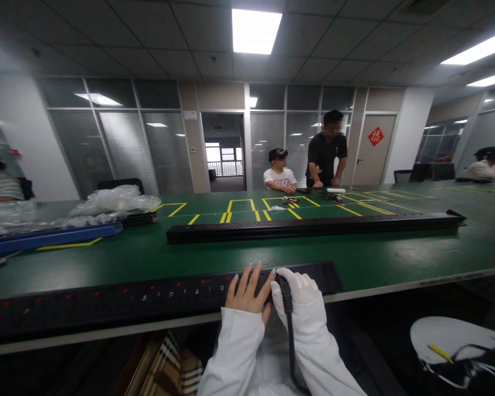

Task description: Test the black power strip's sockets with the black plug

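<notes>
A long black power strip [107,303] with numbers and red dots along it lies on the near edge of the green table. My left hand [249,289], bare, rests on top of it with fingers spread. Beside it, my right hand [299,289], in a white glove, is closed around the black plug end of a power cord [287,308]. The plug is against the strip, but my fingers hide whether it sits in a socket. From my right hand the cord hangs down toward my lap.
Farther back on the green table [127,269] lies a second black strip [313,226]. At left are clear plastic wrapping [115,199] and a blue bar [53,235]. Two people [328,148] are across the table. A white stool seat [449,333] with cords stands at lower right.
</notes>
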Motion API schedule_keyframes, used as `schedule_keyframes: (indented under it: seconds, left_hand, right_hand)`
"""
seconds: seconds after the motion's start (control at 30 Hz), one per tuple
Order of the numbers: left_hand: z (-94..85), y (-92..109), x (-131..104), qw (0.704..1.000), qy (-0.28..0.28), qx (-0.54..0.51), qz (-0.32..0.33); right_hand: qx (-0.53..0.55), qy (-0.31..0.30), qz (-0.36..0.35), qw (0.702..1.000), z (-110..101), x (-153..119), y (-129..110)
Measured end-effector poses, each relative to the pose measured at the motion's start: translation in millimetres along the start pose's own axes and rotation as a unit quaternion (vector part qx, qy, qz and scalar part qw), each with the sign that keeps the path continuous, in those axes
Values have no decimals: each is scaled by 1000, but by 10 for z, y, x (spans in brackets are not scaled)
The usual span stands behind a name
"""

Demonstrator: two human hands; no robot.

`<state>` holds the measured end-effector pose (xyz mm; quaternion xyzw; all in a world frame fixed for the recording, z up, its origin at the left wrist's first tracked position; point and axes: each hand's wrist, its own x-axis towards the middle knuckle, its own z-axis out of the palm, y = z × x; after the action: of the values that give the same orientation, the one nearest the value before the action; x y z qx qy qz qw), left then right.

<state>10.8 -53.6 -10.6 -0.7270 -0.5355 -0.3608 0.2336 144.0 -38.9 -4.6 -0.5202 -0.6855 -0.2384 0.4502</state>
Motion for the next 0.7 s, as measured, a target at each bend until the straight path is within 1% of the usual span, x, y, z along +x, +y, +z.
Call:
schedule_keyframes:
  seconds: [0.13,0.27,0.4,0.57,0.7]
  left_hand:
    - [-13,2,-1,1000,-2,1,-1]
    - [-33,2,0,1000,-9,0,3]
    - [-24,-1,1,1000,-6,-5,1]
    - [-10,-8,0,1000,-1,2,4]
    - [-24,-13,-3,1000,-5,6,8]
  right_hand:
    - [0,7,-8,1000,-14,4,-5]
    - [10,-1,-27,1000,-58,16,2]
    - [13,-19,-22,999,-74,20,-3]
    - [16,-2,-2,1000,-50,15,-18]
    - [8,-6,-9,1000,-51,14,-16]
